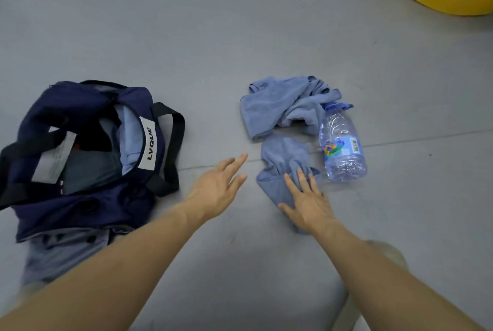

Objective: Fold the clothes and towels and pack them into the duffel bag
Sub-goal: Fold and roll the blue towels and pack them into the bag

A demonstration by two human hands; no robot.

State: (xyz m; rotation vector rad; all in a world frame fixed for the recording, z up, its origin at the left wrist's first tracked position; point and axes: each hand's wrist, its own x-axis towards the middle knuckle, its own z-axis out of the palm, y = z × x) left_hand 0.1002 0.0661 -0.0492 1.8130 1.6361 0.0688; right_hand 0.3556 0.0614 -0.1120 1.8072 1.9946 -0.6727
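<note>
Towels (286,109) lie crumpled on the floor (186,37) just beside a plastic bottle (342,143), well right of our unzipped duffel bag (88,143), which already holds clothes. Our right hand (306,199) presses flat and open on the nearer towel (280,165), likely to pin it for folding; our left hand (218,183) hovers open, empty.
</note>
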